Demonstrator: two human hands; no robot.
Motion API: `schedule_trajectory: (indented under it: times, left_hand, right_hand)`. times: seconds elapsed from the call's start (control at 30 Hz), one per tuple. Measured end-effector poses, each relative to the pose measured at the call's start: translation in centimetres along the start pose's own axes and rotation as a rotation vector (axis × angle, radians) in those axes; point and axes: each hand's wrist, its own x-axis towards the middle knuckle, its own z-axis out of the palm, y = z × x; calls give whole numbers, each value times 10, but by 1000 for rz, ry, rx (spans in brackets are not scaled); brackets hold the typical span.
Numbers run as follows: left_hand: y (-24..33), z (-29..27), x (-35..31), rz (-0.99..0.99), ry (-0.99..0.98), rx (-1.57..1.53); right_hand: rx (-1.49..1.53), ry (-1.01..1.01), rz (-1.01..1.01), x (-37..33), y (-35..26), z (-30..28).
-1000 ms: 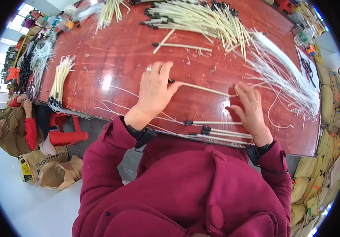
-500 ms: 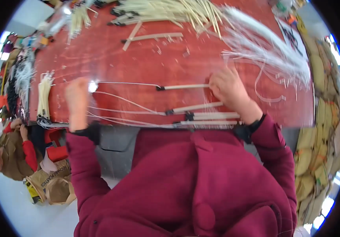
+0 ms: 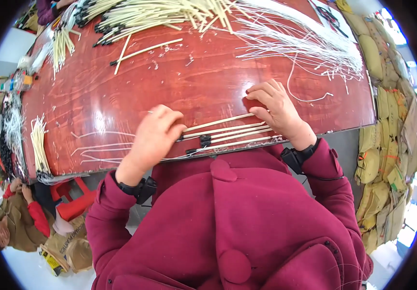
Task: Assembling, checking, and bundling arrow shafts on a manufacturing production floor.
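Observation:
Several thin cream rods (image 3: 237, 129) with black ends lie side by side along the near table edge, between my hands. White cords (image 3: 104, 146) trail leftward from them across the table. My left hand (image 3: 156, 137) is over the cords at the black end of the farthest rod. Its fingers are bent, and a gap shows between thumb and forefinger; the palm side is hidden. Near the rods' right ends, my right hand (image 3: 278, 110) has curved fingers spread from the thumb, with nothing visible between them.
A large heap of cream rods (image 3: 155, 17) lies at the far side of the red table (image 3: 208, 92), beside loose white cords (image 3: 310, 43). A small rod bundle (image 3: 39, 147) stands near the left edge. Stacked sacks (image 3: 387, 130) line the right; another person (image 3: 20, 217) sits left.
My left hand has moved right, from the cord ends to the rods' black ends, leaving the cords on the table. My right hand has come off the farthest rod. The view has shifted.

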Motion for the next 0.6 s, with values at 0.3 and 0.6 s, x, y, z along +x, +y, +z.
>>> schedule_trajectory:
  times: [0.3,0.6]
  left_hand:
    - [22,25,109,290,-250,124]
    - [24,108,205,229,33,301]
  right_hand:
    - [-42,181,126,-16,23,-11]
    - [-78,259,171,-11,25,-20]
